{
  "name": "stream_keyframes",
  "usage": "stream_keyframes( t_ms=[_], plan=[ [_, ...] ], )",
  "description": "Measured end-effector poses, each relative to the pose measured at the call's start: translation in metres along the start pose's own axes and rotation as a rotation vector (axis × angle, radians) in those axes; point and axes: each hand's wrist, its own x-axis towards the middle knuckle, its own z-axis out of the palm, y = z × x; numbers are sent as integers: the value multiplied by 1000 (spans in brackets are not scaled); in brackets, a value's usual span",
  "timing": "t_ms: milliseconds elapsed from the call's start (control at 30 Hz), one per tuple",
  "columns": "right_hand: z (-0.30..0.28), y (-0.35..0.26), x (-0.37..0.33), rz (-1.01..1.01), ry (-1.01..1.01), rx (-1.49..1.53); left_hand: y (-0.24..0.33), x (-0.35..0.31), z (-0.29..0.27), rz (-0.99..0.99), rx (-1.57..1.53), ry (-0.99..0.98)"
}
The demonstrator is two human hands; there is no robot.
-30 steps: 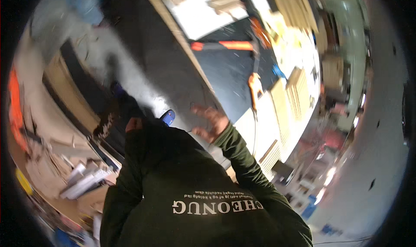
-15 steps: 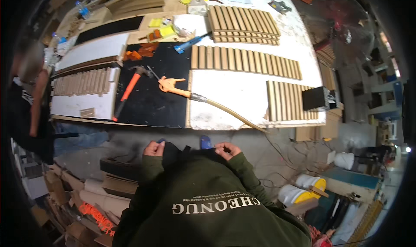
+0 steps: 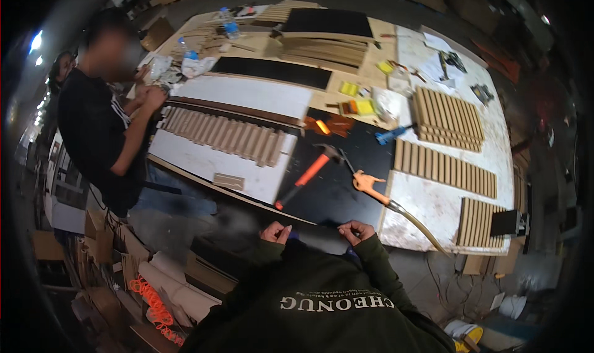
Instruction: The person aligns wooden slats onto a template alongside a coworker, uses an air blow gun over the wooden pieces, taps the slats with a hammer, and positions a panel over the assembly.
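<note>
My left hand [image 3: 275, 232] is just off the table's front edge, its fingers curled and the thumb pressed against them. To its right, my right hand [image 3: 357, 232] is also off the edge, fingertips pinched together. Whatever either hand may hold is too small or hidden to make out. Closest on the table is a black panel [image 3: 346, 206]. On it lie a hammer with an orange handle [image 3: 312, 170] and an orange air blow gun [image 3: 367, 182] joined to a hose [image 3: 416, 222]. Neither hand touches these tools.
At left, a co-worker [image 3: 102, 118] stands with both hands together over the table. Short wooden strips [image 3: 223, 133] lie on a white panel. Slatted wood panels [image 3: 448, 118] are stacked at right, near a blue tool [image 3: 391, 134]. An orange coiled hose [image 3: 151, 303] lies lower left.
My view has swung left, so the table sits further right in it and the co-worker shows more fully. Both my hands remain closed near the table edge; the tools lie as before.
</note>
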Motion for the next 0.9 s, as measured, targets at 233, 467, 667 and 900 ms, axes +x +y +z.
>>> stream_keyframes(
  t_ms=[233,467,667,900],
  plan=[
    [79,-20,31,18,-57,-103,-44,46,-83,-103,-88,176],
    [111,-26,51,9,-101,-154,-68,72,-112,-24,-135,149],
    [113,-24,77,-61,21,150,-66,83,-97,-34,-148,72],
    [97,-17,109,-42,167,220,-59,103,-102,-92,8,176]
  ],
)
